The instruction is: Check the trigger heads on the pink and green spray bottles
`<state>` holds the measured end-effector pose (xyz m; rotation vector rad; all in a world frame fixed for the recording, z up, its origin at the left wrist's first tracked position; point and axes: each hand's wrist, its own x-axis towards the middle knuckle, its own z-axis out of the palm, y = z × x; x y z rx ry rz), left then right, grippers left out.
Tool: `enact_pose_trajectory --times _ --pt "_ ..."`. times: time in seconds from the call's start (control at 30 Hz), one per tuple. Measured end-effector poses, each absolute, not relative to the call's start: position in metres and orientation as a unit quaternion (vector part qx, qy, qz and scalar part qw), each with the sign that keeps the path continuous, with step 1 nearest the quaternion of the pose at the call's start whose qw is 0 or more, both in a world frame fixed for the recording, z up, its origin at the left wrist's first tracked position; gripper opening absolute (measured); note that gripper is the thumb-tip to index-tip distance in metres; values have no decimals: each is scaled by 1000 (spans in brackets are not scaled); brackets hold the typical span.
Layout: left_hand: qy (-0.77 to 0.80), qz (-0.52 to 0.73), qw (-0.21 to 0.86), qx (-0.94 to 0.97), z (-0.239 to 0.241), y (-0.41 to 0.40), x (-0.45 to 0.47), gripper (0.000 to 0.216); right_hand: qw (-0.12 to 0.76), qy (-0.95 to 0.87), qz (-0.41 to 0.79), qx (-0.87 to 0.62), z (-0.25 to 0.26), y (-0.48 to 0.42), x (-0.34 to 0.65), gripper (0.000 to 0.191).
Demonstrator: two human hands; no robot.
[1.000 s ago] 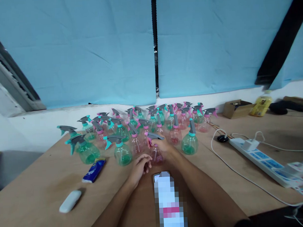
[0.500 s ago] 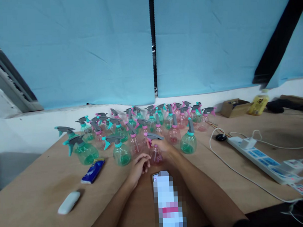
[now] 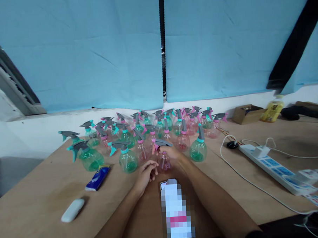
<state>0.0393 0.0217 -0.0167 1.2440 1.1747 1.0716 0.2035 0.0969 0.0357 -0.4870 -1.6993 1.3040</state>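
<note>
My right hand (image 3: 168, 152) is closed round the neck of a clear pink spray bottle (image 3: 164, 166) with a grey and pink spray head (image 3: 162, 143). A finger of that hand is at the trigger, on the left side. The bottle stands upright on the table, its upper part partly hidden by the hand. Just left of it is my left hand (image 3: 148, 170), empty, its fingers loosely bent and apart, close to the bottle's side. A phone (image 3: 175, 202), its screen blurred out, lies between my forearms in front of the bottle.
Behind my hands stand several green and pink spray bottles, among them a green one (image 3: 198, 150) and another (image 3: 127, 160). A blue packet (image 3: 97, 178) and a white case (image 3: 72, 210) lie left. To the right are a power strip (image 3: 274, 166), cables, a cardboard box (image 3: 247, 114) and a yellow bottle (image 3: 271, 110).
The view has shifted very slightly. A finger of my right hand sits a little farther left at the trigger. My left hand and the bottle stay in place.
</note>
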Motion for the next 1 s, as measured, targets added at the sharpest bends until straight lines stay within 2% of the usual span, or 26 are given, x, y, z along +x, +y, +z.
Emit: enact_pose_trajectory --times 0.1,0.3,0.5,0.73,0.87,1.0 --pt "492 449 532 523 -16 21 40 24 451 -686 539 -189 35 97 203 25" --pt "493 450 529 524 -17 22 39 25 463 -676 534 -210 29 102 202 15" --pt "493 446 532 525 -18 23 39 24 449 -690 536 -189 30 103 204 27" --pt "495 444 530 526 -19 23 38 24 466 -676 534 -202 30 100 202 16" --pt "492 442 527 533 -22 24 37 23 464 -687 516 -217 25 101 201 22" --pt "494 440 525 535 -21 23 37 24 533 -649 482 -251 16 95 198 25"
